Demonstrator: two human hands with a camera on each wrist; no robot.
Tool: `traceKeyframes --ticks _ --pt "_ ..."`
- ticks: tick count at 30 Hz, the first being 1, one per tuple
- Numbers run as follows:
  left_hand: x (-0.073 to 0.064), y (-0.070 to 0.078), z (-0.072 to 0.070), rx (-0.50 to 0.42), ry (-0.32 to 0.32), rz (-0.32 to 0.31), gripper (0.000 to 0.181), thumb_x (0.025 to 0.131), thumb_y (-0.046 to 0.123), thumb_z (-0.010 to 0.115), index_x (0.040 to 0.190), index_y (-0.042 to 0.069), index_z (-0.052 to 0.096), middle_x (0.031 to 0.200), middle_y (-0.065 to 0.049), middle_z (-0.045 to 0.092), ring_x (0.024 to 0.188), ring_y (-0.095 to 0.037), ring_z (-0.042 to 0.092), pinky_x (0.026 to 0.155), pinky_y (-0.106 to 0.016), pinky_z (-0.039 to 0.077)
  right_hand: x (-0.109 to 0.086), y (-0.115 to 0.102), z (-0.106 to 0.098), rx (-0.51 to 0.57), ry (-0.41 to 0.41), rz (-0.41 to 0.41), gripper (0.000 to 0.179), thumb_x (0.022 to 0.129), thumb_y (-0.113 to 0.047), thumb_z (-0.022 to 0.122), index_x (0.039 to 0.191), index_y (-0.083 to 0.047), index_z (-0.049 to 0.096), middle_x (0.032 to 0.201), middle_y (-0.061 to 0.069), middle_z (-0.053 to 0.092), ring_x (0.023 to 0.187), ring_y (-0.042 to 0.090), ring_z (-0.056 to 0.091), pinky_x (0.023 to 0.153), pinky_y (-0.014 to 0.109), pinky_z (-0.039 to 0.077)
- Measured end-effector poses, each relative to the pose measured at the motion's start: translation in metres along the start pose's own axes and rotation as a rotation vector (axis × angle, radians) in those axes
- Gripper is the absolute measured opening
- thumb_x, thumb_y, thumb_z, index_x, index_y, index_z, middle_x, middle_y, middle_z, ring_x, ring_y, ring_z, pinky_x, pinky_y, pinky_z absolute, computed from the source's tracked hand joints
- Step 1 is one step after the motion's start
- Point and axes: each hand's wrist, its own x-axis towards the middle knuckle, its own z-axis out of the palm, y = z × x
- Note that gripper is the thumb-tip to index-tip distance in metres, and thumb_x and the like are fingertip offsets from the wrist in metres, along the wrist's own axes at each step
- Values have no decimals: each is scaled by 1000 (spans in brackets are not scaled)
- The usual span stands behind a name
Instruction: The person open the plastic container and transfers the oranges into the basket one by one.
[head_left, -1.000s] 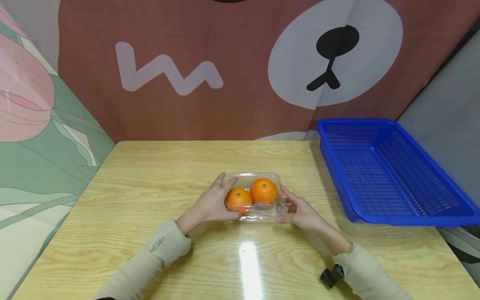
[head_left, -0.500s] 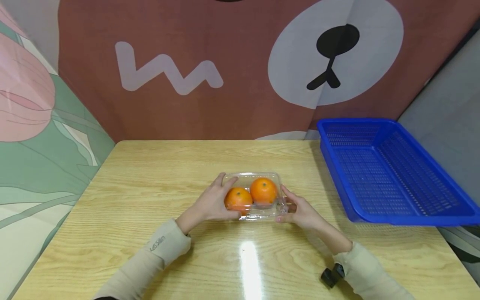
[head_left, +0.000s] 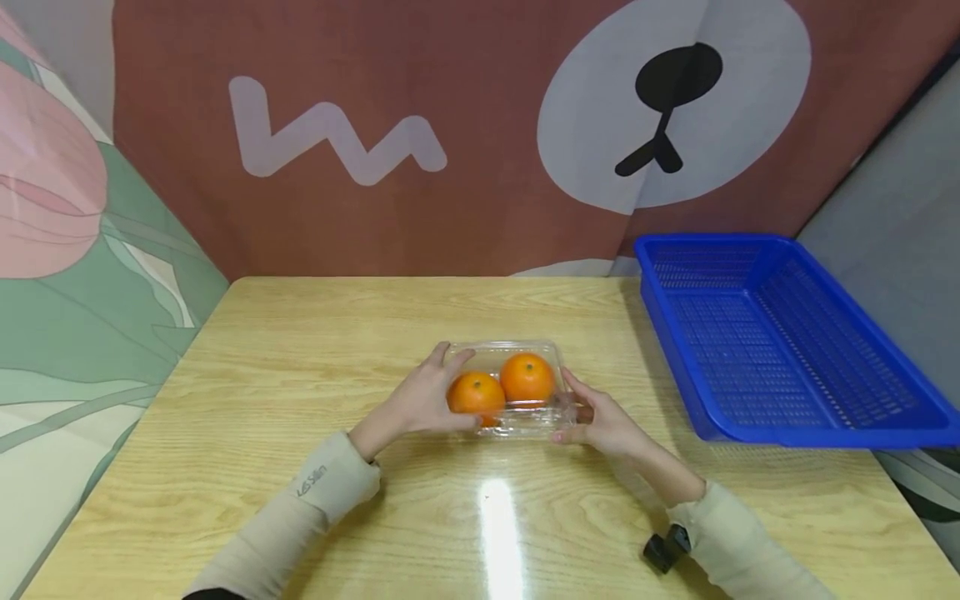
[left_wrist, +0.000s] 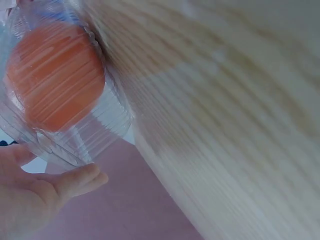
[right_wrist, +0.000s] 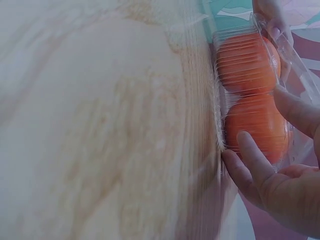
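Observation:
A clear plastic clamshell box (head_left: 528, 423) stands on the wooden table with two oranges inside, the left orange (head_left: 477, 395) a little nearer the front than the right orange (head_left: 527, 378). My left hand (head_left: 426, 400) grips its left end, thumb at the front edge and fingers at the back; part of that end is hidden. Around the right end my right hand (head_left: 606, 423) holds the box, its fingers (right_wrist: 257, 155) bent against the side wall. Ribbed plastic covers an orange (left_wrist: 57, 75) in the left wrist view. A transparent flap (right_wrist: 297, 65) stands away from the fruit in the right wrist view.
A blue perforated plastic basket (head_left: 671, 350) stands at the table's right side. The wooden table (head_left: 300, 333) meets a brown printed cloth (head_left: 337, 225) at the back. A small black device (head_left: 665, 548) is on the right wrist.
The head view has tilted very slightly. Both hands keep their places at the box's ends, and the clear front edge of the lid looks a touch higher.

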Motion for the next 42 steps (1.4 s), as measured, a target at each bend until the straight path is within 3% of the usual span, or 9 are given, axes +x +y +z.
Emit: traceKeyframes --ticks 8,24,42 --pt "3 -1 -2 -38 -16 4 89 66 50 68 140 9 37 138 -35 28 112 -52 45 85 -62 45 0 1 -1 21 0 7 96 74 -3 75 148 -8 13 131 31 41 112 41 50 92 44 48" --pt "4 -1 -6 -71 -50 -44 89 67 48 67 141 12 34 140 -32 27 106 -50 49 85 -64 43 -1 -1 -1 34 -11 9 96 75 -3 74 148 -8 12 132 31 38 112 42 50 88 41 51" --pt "4 -1 -8 -84 -48 -41 87 68 48 66 141 13 35 141 -31 27 108 -49 49 88 -65 41 0 2 -2 62 -26 0 96 75 -2 73 148 -8 11 133 32 37 110 40 52 85 38 53"
